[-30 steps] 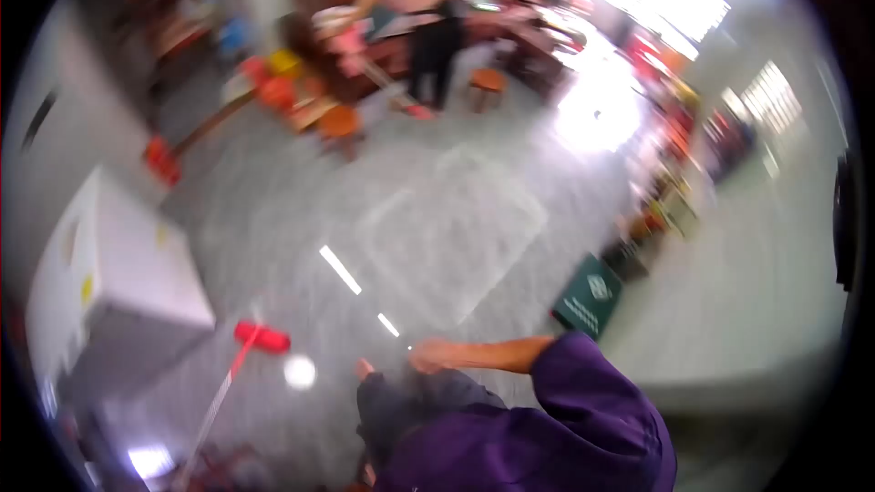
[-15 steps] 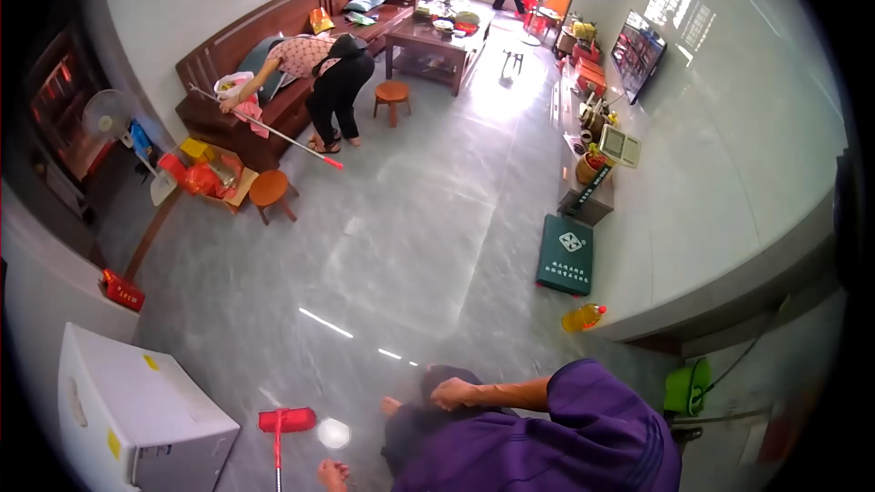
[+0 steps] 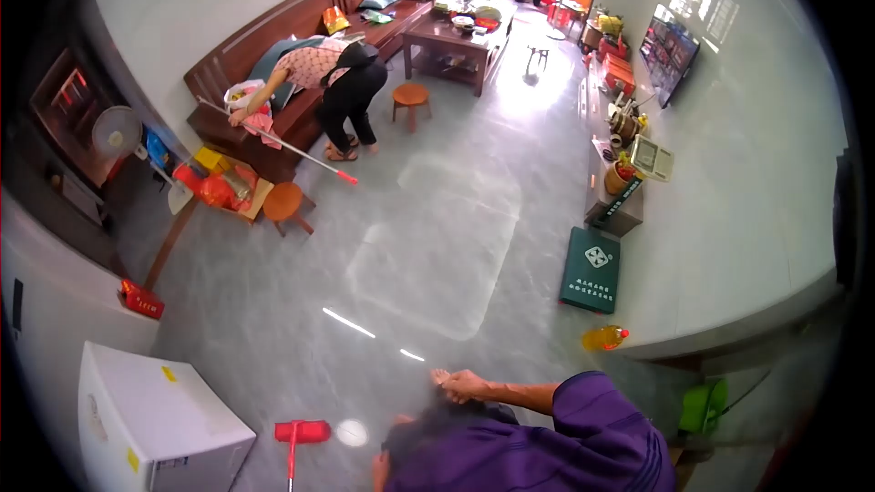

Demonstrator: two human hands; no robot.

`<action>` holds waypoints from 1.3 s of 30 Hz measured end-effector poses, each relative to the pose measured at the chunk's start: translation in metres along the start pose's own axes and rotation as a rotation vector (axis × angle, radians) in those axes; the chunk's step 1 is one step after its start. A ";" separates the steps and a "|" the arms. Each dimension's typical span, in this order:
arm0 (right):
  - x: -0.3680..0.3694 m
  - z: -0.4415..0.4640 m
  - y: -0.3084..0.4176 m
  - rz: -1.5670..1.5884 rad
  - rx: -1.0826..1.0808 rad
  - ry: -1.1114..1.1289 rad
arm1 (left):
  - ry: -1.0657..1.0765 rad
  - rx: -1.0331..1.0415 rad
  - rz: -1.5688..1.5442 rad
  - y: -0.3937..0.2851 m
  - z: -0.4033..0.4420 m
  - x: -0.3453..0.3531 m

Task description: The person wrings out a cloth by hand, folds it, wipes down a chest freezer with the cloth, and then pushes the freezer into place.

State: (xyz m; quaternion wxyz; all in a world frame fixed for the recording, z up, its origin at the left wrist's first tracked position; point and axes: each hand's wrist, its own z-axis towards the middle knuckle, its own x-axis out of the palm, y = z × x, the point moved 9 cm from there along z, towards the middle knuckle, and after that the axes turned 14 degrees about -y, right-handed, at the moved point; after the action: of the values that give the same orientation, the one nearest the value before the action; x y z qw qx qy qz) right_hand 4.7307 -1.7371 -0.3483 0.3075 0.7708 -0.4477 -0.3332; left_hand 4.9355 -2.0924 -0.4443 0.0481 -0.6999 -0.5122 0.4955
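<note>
My right hand (image 3: 465, 387) is closed at the end of my purple sleeve, over my dark-clad legs and beside a bare foot (image 3: 440, 376). Anything inside its fingers is too small or hidden to make out. Low in the view, a strip of skin that appears to be my left hand (image 3: 380, 472) shows at the edge of my clothes; its fingers cannot be made out. Left of it, a red mop-like head (image 3: 303, 432) on a pole rests on the grey floor (image 3: 428, 255), next to a round white spot.
A white cabinet (image 3: 164, 419) stands at lower left. Stools (image 3: 284, 203), a sofa (image 3: 264, 27) and a bending person (image 3: 319, 73) with a pole are farther off. At right are a green case (image 3: 591, 271), an oil bottle (image 3: 604, 338) and a green bucket (image 3: 702, 405).
The view has swung and sharpened, and the room has shifted in it. My left hand, visible half a second ago beside the red head, is now mostly hidden. My right hand stays closed.
</note>
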 end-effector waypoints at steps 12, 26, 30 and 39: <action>-0.004 0.036 0.053 -0.014 0.279 0.264 | -0.017 -0.258 -0.460 -0.087 0.008 -0.011; 0.070 0.105 0.114 0.011 0.430 0.261 | -0.171 -0.252 -0.252 -0.067 0.073 -0.068; 0.109 0.129 0.156 -0.057 0.373 0.280 | -0.272 -0.359 -0.540 -0.023 0.098 -0.103; 0.217 0.189 0.235 -0.162 0.316 0.355 | -0.504 -0.302 -0.490 0.043 0.131 -0.205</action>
State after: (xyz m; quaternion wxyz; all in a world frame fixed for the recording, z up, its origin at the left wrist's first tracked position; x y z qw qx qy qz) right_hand 4.5492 -2.0607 -0.3295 0.2290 0.8891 -0.3699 -0.1420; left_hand 4.8698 -2.3272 -0.4027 -0.0659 -0.4120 -0.7273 0.5449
